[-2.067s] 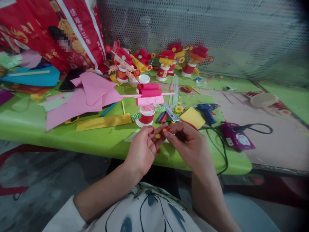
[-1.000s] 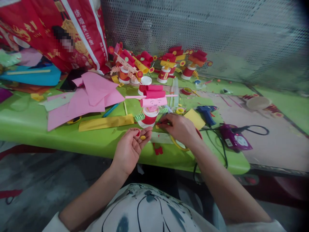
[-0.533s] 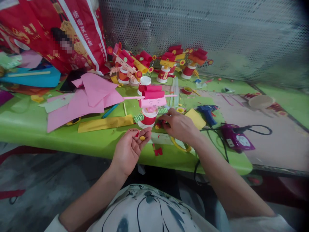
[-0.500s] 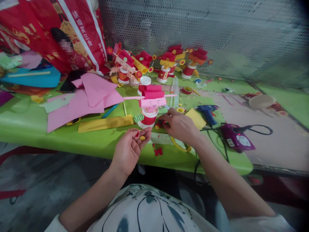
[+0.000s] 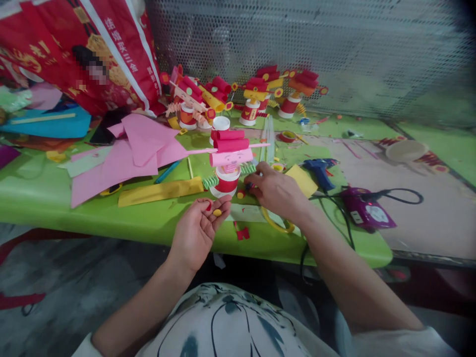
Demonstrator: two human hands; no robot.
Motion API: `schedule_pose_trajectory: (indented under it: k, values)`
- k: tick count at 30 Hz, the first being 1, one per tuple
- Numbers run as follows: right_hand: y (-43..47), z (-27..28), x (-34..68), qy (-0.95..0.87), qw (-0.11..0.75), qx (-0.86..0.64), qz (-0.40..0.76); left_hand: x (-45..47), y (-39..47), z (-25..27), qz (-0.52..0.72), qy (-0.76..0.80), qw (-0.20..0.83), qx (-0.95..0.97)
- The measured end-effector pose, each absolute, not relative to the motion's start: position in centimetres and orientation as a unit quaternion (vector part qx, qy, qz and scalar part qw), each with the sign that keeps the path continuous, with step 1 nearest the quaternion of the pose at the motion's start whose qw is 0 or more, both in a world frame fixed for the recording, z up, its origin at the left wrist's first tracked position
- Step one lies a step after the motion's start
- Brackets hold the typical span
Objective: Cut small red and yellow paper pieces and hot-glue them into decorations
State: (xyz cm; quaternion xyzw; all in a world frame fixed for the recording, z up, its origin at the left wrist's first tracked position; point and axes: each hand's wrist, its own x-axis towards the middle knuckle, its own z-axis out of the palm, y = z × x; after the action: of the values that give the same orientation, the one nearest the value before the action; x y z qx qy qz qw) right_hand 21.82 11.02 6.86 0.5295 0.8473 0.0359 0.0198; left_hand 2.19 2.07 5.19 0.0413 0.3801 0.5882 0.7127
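My left hand (image 5: 193,230) is turned palm up in front of a paper-cup figure (image 5: 226,182). Its thumb presses a small red paper piece (image 5: 208,206) against the fingers, and a small yellow disc (image 5: 217,212) rests on the fingers beside it. The figure stands upright, with a pink rolled head, a red rolled hat and green pleated arms. My right hand (image 5: 277,191) is lowered to the table at the figure's right, fingers bent together over small dark and red bits that they mostly hide. A small orange-yellow piece (image 5: 241,195) lies by its fingertips.
Pink paper sheets (image 5: 141,144) and a yellow strip (image 5: 159,192) lie left. At right are a blue glue gun (image 5: 320,173), a purple power box (image 5: 366,208) with cables and a yellow tape ring (image 5: 277,222). Several finished figures (image 5: 251,101) stand behind, near a red bag (image 5: 122,54).
The view has shifted slightly. My right fingers have moved a little away from the orange-yellow piece, which shows more fully. My left hand keeps its pose with the red and yellow pieces.
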Motion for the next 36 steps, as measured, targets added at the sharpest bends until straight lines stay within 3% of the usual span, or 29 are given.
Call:
schedule_pose_trajectory:
  k: [24, 36]
  values:
    - [9.2, 5.8, 22.6, 0.864, -0.065, 0.498, -0.024, 2.2, 2.2, 4.8, 0.588, 0.372, 0.717, 0.041]
    - [2.6, 7.1, 28.6, 0.802, -0.195, 0.564, -0.019, 1.8, 2.1, 5.8, 0.564, 0.446, 0.695, 0.016]
